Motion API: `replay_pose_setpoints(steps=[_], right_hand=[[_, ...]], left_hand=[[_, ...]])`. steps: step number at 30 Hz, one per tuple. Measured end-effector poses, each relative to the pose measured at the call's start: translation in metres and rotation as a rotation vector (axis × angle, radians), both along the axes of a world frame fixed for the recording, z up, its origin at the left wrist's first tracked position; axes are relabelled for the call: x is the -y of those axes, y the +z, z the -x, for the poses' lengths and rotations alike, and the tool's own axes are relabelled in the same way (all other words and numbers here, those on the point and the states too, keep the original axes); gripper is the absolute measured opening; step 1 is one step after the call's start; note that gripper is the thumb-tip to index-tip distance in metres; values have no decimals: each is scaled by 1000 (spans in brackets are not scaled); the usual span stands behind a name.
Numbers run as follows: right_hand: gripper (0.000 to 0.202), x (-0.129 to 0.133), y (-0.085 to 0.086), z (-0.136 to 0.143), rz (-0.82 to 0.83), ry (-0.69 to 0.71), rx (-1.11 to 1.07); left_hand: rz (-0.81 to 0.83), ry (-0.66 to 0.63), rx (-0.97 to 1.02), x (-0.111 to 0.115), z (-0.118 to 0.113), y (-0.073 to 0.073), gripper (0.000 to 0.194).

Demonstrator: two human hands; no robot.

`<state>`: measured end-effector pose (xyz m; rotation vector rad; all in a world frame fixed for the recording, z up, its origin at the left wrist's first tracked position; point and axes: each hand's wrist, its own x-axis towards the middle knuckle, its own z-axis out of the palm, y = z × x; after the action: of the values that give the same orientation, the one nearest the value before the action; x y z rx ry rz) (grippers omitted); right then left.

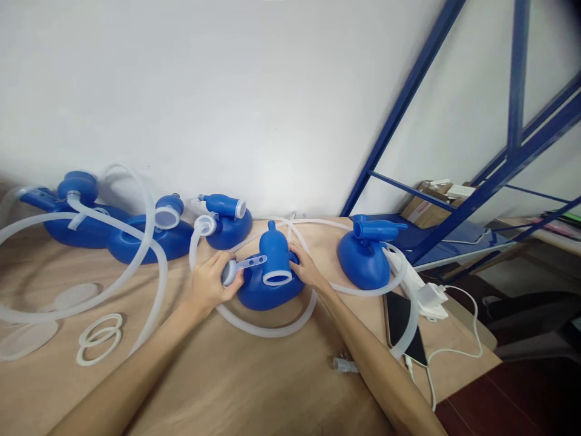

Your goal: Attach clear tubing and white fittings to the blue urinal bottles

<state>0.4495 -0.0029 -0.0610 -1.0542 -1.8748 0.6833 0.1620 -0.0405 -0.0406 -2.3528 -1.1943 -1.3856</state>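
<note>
Left hand (209, 281) closes around a translucent cap (228, 272) whose holed strap (251, 263) reaches across to the blue container's (276, 260) neck, while the right hand (307, 266) grips that container from its right side, some fingertips hidden. Five blue containers show, counting this one at mid-table; three others (147, 245) sit left, one more (363, 266) right. Two white rings (82, 358) and two translucent discs (77, 292) lie left; one phone (399, 315) rests right. The gripped container looks smooth and rounded, its white-rimmed mouth facing the near side.
</note>
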Motion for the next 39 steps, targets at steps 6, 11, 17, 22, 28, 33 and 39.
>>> replay_pose_setpoints(steps=[6, 11, 17, 22, 28, 33, 39], right_hand=[[14, 0, 2, 0, -18, 9, -13], [14, 0, 0, -1, -24, 0, -22], [18, 1, -2, -3, -45, 18, -22], [23, 2, 0, -4, -58, 35, -2], [25, 1, -2, -3, -60, 16, -5], [22, 1, -3, -3, -71, 22, 3], [19, -1, -6, -4, -80, 13, 13]], left_hand=[[-159, 27, 39, 2, -4, -2, 22], [-267, -71, -287, 8, 3, 15, 41], [-337, -61, -491, 17, -2, 31, 22], [-163, 77, -519, 21, -15, 38, 23], [70, 140, -603, 16, -24, 44, 18], [182, 157, -546, 16, -28, 49, 19], [204, 278, -423, 18, -35, 46, 20]])
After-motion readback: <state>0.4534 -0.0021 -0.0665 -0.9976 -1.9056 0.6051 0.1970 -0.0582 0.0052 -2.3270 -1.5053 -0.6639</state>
